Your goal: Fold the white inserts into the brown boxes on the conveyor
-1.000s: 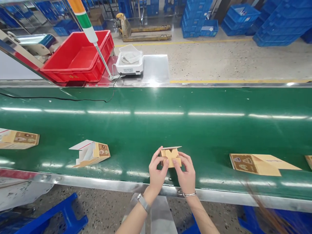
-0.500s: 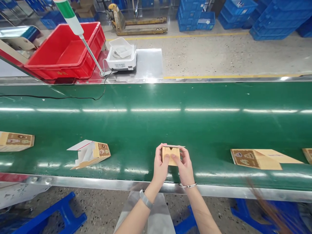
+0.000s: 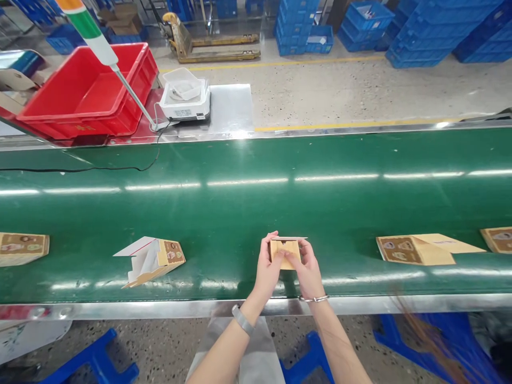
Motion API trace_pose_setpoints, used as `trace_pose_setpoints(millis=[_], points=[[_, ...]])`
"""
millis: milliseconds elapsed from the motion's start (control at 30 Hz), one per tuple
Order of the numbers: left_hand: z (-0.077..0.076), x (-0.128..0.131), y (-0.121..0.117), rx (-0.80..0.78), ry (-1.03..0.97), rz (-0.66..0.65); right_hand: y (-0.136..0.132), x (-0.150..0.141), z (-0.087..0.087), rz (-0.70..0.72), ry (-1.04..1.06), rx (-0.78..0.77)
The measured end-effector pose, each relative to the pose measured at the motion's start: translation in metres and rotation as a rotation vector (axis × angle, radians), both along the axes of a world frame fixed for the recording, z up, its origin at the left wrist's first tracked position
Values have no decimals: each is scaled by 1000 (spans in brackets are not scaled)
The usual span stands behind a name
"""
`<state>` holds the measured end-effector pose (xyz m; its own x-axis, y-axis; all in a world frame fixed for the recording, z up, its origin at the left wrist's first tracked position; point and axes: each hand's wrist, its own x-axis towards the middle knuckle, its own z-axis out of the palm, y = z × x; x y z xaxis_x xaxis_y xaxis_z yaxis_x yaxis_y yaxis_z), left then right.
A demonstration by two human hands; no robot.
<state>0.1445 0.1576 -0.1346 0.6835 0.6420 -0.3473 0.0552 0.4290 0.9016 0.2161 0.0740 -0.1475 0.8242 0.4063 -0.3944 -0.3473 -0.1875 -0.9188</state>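
Note:
A small tan cardboard box point(image 3: 288, 262) is between my two hands, just above or on the green conveyor belt point(image 3: 256, 210); I cannot tell which. My left hand point(image 3: 267, 266) wraps its left side, and my right hand point(image 3: 308, 269) wraps the right side. Both thumbs press on the face toward me, close together near its middle. A thin flap edge sticks out along the box's top, past the right fingers. The far side of the box is hidden.
On the belt lie an open box with white lining point(image 3: 154, 261) to the left and a box with a raised flap point(image 3: 416, 249) to the right. Others sit near both belt ends. Beyond the belt stand a red bin point(image 3: 92, 93) and a white scale point(image 3: 186, 101). A black cable point(image 3: 80, 170) crosses the belt.
My thumbs have moved slightly up and inward on the box's near face. Both hands still hold the box. The view has shifted a little.

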Motion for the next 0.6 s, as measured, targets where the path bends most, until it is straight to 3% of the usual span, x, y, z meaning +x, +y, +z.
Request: trace_pose_setpoints(millis=[300,467,600], points=[[12,30,-3,-118,79,-1,-10,30,-2,63,97,66],[13,45,-8,-47,126,34,-8,44,-5,89,126,95],[9,42,-6,-108,69,-68,-16,48,0,83,124,121]])
